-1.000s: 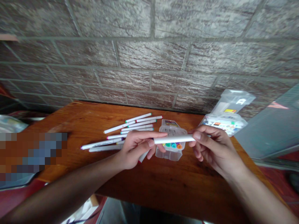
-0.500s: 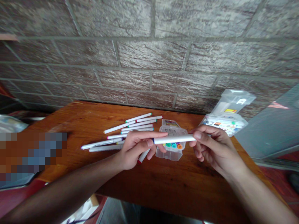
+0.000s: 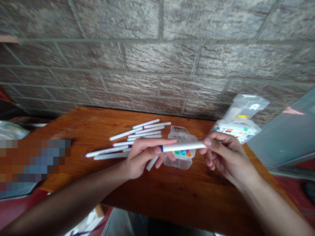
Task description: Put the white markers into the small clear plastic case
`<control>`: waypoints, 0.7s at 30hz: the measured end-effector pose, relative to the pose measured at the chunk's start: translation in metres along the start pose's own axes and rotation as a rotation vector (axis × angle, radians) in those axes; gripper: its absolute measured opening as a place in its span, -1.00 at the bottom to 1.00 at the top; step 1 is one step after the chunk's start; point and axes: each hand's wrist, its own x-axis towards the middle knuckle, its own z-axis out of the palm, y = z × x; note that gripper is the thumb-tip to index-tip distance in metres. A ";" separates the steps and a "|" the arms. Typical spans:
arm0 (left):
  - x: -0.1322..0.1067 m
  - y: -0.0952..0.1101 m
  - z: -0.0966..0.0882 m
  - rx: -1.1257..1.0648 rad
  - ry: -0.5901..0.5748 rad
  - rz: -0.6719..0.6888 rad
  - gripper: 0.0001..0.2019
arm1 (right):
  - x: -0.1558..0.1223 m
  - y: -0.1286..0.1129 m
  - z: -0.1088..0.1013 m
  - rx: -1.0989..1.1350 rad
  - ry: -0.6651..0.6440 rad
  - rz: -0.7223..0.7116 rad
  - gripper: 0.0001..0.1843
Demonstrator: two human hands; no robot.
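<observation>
A white marker (image 3: 183,146) with a dark blue band at its left end lies level between my two hands. My left hand (image 3: 142,155) pinches the blue end between thumb and fingers, its index finger stretched along the barrel. At the other end, the thumb and fingers of my right hand (image 3: 225,155) close round the marker's tip. Behind the marker stands a small clear plastic case (image 3: 180,164) with its lid back, showing several coloured round marker ends. Several white markers (image 3: 147,129) with coloured ends lie loose to the left, and a red-ended marker (image 3: 152,163) shows partly beneath my left hand.
A larger clear case (image 3: 240,129) with its lid raised stands at the back right of the wooden table (image 3: 187,200). A stone-block wall (image 3: 162,59) rises behind the table. A blurred-out dark object (image 3: 24,190) lies at the left edge.
</observation>
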 end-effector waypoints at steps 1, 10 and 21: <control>0.000 0.000 0.000 0.001 0.002 -0.005 -0.63 | 0.000 0.000 0.000 -0.001 0.001 0.002 -0.72; 0.002 0.003 0.001 -0.028 0.003 -0.014 -0.64 | 0.001 0.000 -0.001 0.001 0.008 0.014 -0.72; 0.001 0.001 0.003 0.044 0.030 0.031 -0.63 | 0.001 -0.002 0.003 -0.011 0.023 0.033 -0.63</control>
